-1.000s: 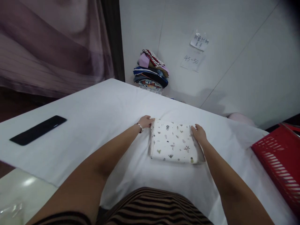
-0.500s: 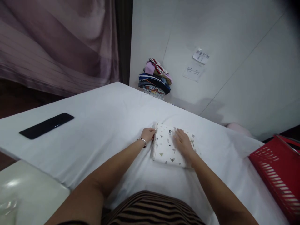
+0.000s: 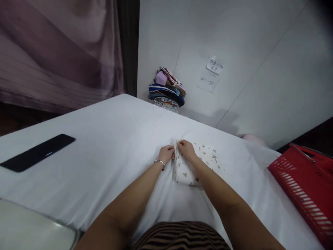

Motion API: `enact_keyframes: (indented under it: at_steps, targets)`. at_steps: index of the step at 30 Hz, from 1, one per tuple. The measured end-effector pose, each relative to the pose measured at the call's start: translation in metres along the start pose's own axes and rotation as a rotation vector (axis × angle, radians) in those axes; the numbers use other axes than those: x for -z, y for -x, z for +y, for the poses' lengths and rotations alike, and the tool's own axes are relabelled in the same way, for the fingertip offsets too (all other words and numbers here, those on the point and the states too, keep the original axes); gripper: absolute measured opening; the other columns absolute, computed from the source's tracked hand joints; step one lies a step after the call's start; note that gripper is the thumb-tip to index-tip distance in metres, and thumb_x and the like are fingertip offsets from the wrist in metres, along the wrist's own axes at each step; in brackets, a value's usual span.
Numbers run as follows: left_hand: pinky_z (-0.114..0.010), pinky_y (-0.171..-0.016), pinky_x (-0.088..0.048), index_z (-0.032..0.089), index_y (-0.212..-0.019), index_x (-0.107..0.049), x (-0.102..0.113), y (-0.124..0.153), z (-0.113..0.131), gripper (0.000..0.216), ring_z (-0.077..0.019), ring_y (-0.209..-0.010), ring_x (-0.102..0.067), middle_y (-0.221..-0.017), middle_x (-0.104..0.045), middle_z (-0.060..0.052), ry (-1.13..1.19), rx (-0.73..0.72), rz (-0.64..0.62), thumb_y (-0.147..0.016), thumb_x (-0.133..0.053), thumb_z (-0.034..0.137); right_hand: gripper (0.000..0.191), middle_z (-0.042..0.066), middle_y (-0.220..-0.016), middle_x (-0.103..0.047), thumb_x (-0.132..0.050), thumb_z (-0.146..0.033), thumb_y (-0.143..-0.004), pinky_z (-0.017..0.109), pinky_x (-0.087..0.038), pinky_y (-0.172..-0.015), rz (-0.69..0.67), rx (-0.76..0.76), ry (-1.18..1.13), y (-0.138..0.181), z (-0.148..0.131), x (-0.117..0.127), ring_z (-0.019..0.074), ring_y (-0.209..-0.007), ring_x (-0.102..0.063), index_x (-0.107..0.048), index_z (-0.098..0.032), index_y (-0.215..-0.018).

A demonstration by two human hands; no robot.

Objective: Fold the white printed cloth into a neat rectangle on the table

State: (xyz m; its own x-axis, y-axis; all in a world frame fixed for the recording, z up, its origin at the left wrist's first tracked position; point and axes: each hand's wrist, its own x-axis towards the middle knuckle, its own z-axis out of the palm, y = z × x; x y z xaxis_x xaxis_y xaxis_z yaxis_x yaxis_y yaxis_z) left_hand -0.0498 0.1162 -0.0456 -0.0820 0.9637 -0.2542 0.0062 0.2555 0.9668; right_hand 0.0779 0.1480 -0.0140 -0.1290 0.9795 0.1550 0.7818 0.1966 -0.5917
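A folded white cloth (image 3: 186,175) printed with small plants and other little motifs lies flat on the white-covered table (image 3: 114,139). At its left folded edge, my left hand (image 3: 167,153) pinches the layers between thumb and fingers; a bracelet circles that wrist. My right hand (image 3: 186,150) has its fingers bent together on the cloth's upper left corner, close beside the left hand. The right forearm covers part of the cloth's middle. Further right, the cloth's printed surface shows past my wrist.
A black flat slab (image 3: 39,152) lies on the table's left side. Folded clothes (image 3: 168,88) are stacked at the far edge by the wall, below paper notes (image 3: 206,82). On the right stands a red plastic basket (image 3: 307,184). A pink curtain (image 3: 59,52) hangs at back left.
My right hand has slid left across the cloth from its middle to the left edge, and its fingers have closed from flat. My left hand stays at that edge. The view has shifted slightly.
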Motion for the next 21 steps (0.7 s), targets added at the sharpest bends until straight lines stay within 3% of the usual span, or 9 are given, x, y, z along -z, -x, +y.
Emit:
enact_keyframes:
  at_steps: [5,10,14,21]
  targets:
    - [-0.02,-0.05,-0.05,0.014,-0.111,-0.062,-0.002,-0.001,-0.004,0.031,-0.0079,-0.053,-0.057,-0.078,-0.066,-0.003,-0.016,-0.049,-0.002,-0.082,-0.052,0.02,0.022,0.003,-0.076,-0.066,-0.055,-0.039,-0.077,0.024,-0.038,-0.064,-0.041,-0.066,0.064,-0.008,-0.002,-0.006,0.0153,-0.071,-0.057,-0.063,-0.019,-0.075]
    - [-0.021,-0.049,-0.049,0.016,-0.112,-0.061,-0.002,-0.001,-0.005,0.032,-0.0073,-0.051,-0.055,-0.084,-0.066,-0.004,-0.024,-0.059,-0.009,-0.081,-0.054,0.022,0.014,0.0,-0.062,-0.06,-0.054,-0.028,-0.073,0.021,-0.039,-0.058,-0.034,-0.066,-0.153,-0.01,0.012,-0.011,0.0118,-0.059,-0.053,-0.061,-0.018,-0.068]
    - [-0.021,-0.049,-0.049,0.017,-0.114,-0.06,-0.001,-0.004,-0.007,0.034,-0.008,-0.052,-0.056,-0.084,-0.065,-0.004,-0.037,-0.083,-0.023,-0.081,-0.054,0.025,0.021,-0.003,-0.052,-0.053,-0.047,-0.033,-0.075,0.019,-0.038,-0.046,-0.037,-0.101,-0.26,-0.011,0.023,-0.015,0.0096,-0.046,-0.048,-0.058,-0.017,-0.069]
    - [-0.022,-0.051,-0.049,0.018,-0.117,-0.059,-0.001,-0.005,-0.011,0.037,-0.0089,-0.053,-0.056,-0.083,-0.066,-0.004,-0.069,-0.096,-0.03,-0.082,-0.054,0.028,0.018,-0.005,-0.05,-0.051,-0.048,-0.034,-0.071,0.019,-0.036,-0.043,-0.017,-0.103,-0.34,-0.014,0.016,-0.018,0.0093,-0.044,-0.046,-0.056,-0.018,-0.067]
